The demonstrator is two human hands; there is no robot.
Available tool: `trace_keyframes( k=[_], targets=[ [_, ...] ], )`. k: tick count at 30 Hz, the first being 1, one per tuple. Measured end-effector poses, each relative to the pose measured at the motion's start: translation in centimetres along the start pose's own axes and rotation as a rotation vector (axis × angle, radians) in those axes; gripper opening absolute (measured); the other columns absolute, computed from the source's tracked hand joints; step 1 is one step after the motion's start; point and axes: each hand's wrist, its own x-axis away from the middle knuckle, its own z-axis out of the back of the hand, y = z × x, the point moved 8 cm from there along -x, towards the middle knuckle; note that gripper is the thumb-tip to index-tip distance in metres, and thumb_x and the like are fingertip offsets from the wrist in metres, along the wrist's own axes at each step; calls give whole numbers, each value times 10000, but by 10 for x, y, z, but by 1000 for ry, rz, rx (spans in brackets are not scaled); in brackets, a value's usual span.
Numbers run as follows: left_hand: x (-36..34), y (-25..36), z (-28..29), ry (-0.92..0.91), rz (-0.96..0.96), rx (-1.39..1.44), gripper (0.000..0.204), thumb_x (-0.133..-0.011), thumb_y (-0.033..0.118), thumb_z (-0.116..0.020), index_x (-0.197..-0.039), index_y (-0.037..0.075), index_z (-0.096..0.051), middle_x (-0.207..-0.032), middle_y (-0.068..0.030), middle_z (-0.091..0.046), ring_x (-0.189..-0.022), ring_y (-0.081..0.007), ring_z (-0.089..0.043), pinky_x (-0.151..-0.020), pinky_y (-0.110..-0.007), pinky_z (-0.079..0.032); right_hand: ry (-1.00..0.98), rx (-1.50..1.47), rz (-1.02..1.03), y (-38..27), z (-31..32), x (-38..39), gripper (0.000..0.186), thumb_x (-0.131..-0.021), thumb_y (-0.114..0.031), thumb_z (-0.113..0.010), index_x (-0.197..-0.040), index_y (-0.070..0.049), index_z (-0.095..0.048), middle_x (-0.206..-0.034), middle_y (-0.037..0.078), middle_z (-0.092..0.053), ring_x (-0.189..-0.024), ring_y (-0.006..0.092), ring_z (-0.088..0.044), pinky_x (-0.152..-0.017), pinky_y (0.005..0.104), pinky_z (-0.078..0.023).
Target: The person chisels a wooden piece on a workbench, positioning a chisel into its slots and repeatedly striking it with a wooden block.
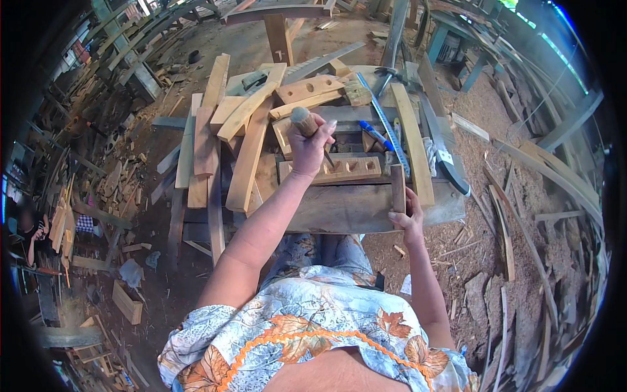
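My left hand (309, 150) is wrapped round the round wooden handle of a chisel (303, 120). The chisel's thin blade points down at a pale wooden block (358, 168) with several holes cut along its top. That block lies flat near the front of the workbench (297, 221). To its right, my right hand (410, 221) grips a short, dark wooden bar (398, 189) held near the bench's front edge. The bar is apart from the chisel's handle. My fingers hide part of the blade.
Loose timber pieces (251, 157) are piled on the bench's left. At right lie a blue ruler (385, 124), blue marker (373, 134), hammer (386, 75) and handsaw (444, 157). Wood scraps litter the floor (457, 274). Another person (36, 235) is at far left.
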Motion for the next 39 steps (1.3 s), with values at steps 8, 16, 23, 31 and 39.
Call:
trace_keyframes(
  k=[8,16,23,31,39],
  targets=[
    [10,-19,-20,-42,46,-45,164,-815,93,-731,-765,66,-577,-683,15,-575,-570,-56,-554,-543,-217,-492,-10,-4,8,7,3,-1,927,-575,-141,-774,-1391,13,-362,-1174,126,-560,-1089,224,-538,-984,363,-405],
    [16,-28,-36,-119,7,-126,142,-822,68,-719,-841,57,-579,-729,33,-602,-655,-37,-545,-612,-201,-462,29,152,-45,-28,-17,-10,876,-550,-138,-767,-1351,1,-440,-1117,116,-583,-986,209,-583,-879,329,-469],
    [28,-19,-59,-221,-12,-90,157,-791,29,-720,-868,37,-583,-783,33,-595,-743,-36,-528,-675,-223,-466,-75,132,611,-213,-70,-12,967,-530,-240,-814,-1377,-30,-397,-1235,140,-540,-1140,250,-537,-970,371,-428],
    [32,-28,-59,-235,61,-66,153,-758,32,-726,-833,40,-593,-748,9,-601,-703,-54,-525,-658,-245,-464,-124,1013,337,-233,-121,-25,922,-526,-250,-836,-1331,-36,-441,-969,121,-620,-916,199,-629,-844,329,-484],
    [33,-21,-61,-244,-47,-211,168,-753,45,-734,-871,45,-614,-775,-21,-637,-716,-64,-552,-673,-265,-476,-134,964,387,-222,-119,-17,943,-545,-210,-838,-1364,-73,-391,-935,84,-603,-867,195,-616,-821,320,-480]
  ],
)
